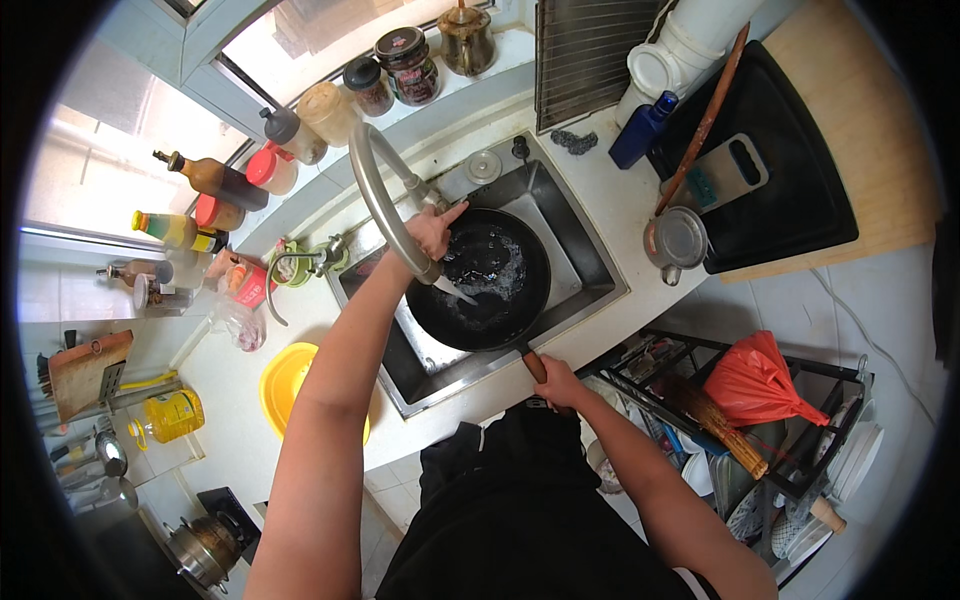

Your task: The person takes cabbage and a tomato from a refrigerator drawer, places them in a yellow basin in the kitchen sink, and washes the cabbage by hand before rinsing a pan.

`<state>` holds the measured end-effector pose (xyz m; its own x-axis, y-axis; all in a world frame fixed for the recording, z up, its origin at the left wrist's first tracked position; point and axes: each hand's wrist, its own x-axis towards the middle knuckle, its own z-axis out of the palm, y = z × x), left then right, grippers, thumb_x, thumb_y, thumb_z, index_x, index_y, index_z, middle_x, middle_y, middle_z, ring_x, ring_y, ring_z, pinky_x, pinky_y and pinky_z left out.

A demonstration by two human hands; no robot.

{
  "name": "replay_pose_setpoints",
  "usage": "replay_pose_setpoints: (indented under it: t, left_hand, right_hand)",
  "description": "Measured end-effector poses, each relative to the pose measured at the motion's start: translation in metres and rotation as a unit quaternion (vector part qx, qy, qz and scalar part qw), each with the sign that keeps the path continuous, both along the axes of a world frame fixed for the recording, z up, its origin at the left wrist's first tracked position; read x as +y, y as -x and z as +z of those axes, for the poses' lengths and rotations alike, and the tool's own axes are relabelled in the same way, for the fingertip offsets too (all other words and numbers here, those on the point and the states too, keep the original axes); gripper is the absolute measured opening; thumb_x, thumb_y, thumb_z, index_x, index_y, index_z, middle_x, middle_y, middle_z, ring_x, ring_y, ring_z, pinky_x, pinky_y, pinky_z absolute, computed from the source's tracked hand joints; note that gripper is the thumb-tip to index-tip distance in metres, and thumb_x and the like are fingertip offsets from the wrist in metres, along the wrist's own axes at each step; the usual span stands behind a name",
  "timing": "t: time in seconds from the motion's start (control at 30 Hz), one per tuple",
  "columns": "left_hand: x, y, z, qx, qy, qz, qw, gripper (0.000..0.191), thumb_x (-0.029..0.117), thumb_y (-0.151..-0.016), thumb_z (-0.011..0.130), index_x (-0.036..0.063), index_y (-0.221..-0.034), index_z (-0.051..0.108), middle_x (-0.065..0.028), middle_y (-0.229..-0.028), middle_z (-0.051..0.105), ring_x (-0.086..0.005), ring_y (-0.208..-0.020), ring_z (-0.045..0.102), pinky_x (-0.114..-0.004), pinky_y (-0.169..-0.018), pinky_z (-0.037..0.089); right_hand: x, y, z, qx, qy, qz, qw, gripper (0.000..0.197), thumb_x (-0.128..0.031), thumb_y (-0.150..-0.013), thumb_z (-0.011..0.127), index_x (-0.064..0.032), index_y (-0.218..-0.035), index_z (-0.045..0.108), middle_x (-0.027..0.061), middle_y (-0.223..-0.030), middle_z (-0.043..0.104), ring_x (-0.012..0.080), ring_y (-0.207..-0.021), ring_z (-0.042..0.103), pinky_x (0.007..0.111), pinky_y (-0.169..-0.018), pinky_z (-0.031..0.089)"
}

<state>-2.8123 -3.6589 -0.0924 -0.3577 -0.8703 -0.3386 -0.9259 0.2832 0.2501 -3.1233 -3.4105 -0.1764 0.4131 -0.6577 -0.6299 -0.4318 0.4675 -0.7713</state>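
A black frying pan with water in it rests over the stainless steel sink. My right hand is closed around the pan's brown handle, at the sink's front edge. From the arched metal faucet, a stream of water falls into the pan. My left hand is at the faucet's base, above the pan's far rim, with one finger stretched out. The faucet neck crosses in front of this hand, and whether it grips the lever cannot be made out.
Jars and bottles, including a dark sauce bottle, line the windowsill. A yellow basin sits left of the sink. Rightward are a blue bottle, a metal mug and a black board. A dish rack with a red bag stands lower right.
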Motion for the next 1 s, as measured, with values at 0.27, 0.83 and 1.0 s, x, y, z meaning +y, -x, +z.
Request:
replay_pose_setpoints:
  t: [0.27, 0.83, 1.0]
  left_hand:
    - [0.001, 0.001, -0.001, 0.022, -0.006, 0.013, 1.0, 0.07, 0.014, -0.09, 0.06, 0.0264, -0.156, 0.037, -0.0306, -0.119, 0.056, -0.044, -0.099, 0.067, -0.046, -0.089, 0.056]
    - [0.0, -0.016, -0.012, 0.008, 0.095, -0.039, 0.995, 0.071, 0.016, -0.09, 0.061, 0.0299, -0.155, 0.037, -0.0276, -0.109, 0.059, -0.0411, -0.087, 0.068, -0.046, -0.082, 0.056]
    - [-0.003, -0.019, -0.01, 0.11, 0.077, 0.028, 0.991, 0.066, 0.017, -0.093, 0.061, 0.0281, -0.154, 0.039, -0.0277, -0.114, 0.06, -0.0429, -0.096, 0.066, -0.047, -0.088, 0.054]
  right_hand:
    - [0.005, 0.0, -0.01, -0.002, 0.007, -0.011, 1.0, 0.035, -0.004, -0.079, 0.066, 0.0066, -0.108, 0.05, 0.0161, -0.071, 0.063, 0.023, -0.046, 0.063, 0.037, -0.042, 0.051]
    - [0.007, 0.0, -0.012, 0.0, 0.035, -0.015, 0.999, 0.032, -0.004, -0.079, 0.066, 0.0061, -0.104, 0.049, 0.0161, -0.068, 0.062, 0.0237, -0.046, 0.063, 0.038, -0.042, 0.051]
    - [0.01, 0.001, -0.017, -0.001, 0.037, -0.02, 0.999, 0.031, -0.004, -0.079, 0.066, 0.0057, -0.104, 0.05, 0.0152, -0.068, 0.061, 0.0235, -0.046, 0.063, 0.038, -0.042, 0.05]
